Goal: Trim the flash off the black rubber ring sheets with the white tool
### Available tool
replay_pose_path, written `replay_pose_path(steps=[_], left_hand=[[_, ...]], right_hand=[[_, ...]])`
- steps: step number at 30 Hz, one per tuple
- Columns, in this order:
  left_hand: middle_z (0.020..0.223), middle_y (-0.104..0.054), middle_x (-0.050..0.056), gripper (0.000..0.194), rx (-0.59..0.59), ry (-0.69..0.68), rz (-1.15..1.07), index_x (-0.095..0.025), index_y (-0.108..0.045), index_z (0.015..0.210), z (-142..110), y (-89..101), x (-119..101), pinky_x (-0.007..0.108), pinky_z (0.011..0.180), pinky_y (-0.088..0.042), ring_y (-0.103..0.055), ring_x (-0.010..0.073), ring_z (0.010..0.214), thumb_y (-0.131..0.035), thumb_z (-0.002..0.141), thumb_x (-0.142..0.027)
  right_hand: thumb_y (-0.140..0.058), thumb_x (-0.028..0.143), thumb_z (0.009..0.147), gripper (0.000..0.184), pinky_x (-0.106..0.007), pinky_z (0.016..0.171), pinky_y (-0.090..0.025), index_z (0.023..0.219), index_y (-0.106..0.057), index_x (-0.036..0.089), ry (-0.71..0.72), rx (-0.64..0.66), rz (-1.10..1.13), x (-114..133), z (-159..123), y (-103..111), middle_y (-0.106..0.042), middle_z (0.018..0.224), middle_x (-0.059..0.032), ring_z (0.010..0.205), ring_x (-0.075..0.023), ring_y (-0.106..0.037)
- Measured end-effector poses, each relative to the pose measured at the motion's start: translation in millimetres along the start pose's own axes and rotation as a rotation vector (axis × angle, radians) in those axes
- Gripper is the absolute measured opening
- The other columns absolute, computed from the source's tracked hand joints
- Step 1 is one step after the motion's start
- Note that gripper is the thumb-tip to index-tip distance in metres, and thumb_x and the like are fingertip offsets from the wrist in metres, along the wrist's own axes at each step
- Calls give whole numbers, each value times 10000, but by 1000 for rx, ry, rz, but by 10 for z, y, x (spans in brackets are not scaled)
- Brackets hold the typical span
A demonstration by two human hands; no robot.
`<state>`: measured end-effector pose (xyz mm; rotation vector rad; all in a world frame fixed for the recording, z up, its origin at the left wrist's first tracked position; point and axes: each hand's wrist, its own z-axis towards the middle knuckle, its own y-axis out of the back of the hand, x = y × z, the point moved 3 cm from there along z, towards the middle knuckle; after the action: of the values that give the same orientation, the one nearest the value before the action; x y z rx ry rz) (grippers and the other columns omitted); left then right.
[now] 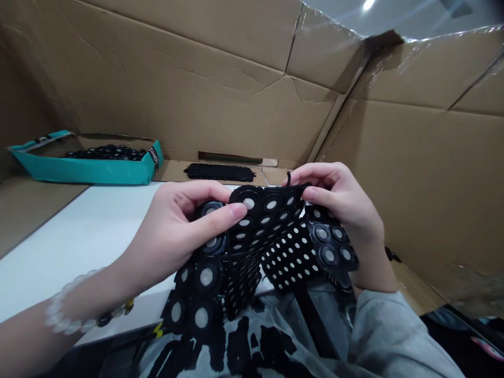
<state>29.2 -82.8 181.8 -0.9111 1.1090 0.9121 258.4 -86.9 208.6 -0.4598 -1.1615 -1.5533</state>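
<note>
Patterned grey-and-black clothing (252, 352) lies closest, just below a folded black perforated mat studded with round cups (268, 247). The mat sits between both hands, gripped by the left hand (169, 236) and right hand (338, 205) above a white worktop (79, 252).

The view looks out from the person's head, facing forward and down over their own front, close above the left hand (169, 236) and right hand (338, 205), which fill the lower middle of the frame. The white worktop (79, 247) enters from the left edge, and cardboard walls (177, 89) rise nearby across the upper frame.
</note>
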Motion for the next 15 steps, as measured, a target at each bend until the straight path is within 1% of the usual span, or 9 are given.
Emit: replay_pose_path(steps=[5, 7, 9, 10, 12, 14, 15], left_hand=[[592, -632, -6, 155, 27, -83, 100, -214, -695, 599, -6, -6, -18, 187, 490, -437, -595, 156, 608, -825, 684, -212], [573, -618, -11, 160, 36, -103, 150, -216, -697, 587, -7, -5, -10, 186, 474, -418, -564, 140, 570, -826, 683, -214], [559, -611, -14, 152, 53, -113, 182, -220, -705, 590, -3, -8, 19, 191, 474, -414, -552, 137, 555, -822, 686, -208], [558, -615, -13, 143, 67, -110, 191, -221, -712, 596, 3, -12, 40, 196, 480, -419, -556, 142, 560, -822, 686, -202], [577, -640, -4, 117, 97, -100, 203, -219, -731, 619, 30, -25, 80, 205, 512, -440, -585, 160, 598, -826, 681, -191], [647, -688, 12, 88, 95, -101, 217, -218, -752, 653, 75, -25, 92, 207, 563, -465, -623, 178, 676, -832, 684, -194], [696, -711, 18, 73, 74, -112, 227, -219, -762, 674, 104, -14, 81, 202, 586, -473, -635, 180, 718, -832, 693, -207]], right_hand=[[-818, 487, 728, 312, -246, 603, -532, 872, -787, 211, 71, 37, -96, 61, -12, 88, -749, 812, -44, 718, -167, -688], [-847, 459, 699, 316, -260, 663, -546, 905, -794, 226, 111, 55, -142, 86, -16, 56, -761, 861, -44, 777, -181, -703], [-875, 433, 664, 378, -269, 702, -548, 978, -792, 240, 148, 92, -192, 99, -19, -33, -766, 898, -38, 808, -187, -708], [-877, 421, 665, 393, -268, 702, -544, 1005, -788, 244, 165, 123, -214, 104, -20, -88, -766, 892, -31, 797, -182, -705], [-849, 399, 713, 322, -253, 667, -525, 986, -789, 238, 195, 205, -252, 118, -26, -169, -758, 829, -11, 729, -155, -687], [-805, 377, 772, 197, -238, 620, -495, 890, -793, 220, 209, 262, -307, 153, -31, -133, -736, 743, 6, 644, -123, -646], [-792, 365, 786, 165, -235, 607, -482, 846, -791, 211, 200, 271, -352, 175, -28, -52, -726, 713, 10, 614, -112, -624]])
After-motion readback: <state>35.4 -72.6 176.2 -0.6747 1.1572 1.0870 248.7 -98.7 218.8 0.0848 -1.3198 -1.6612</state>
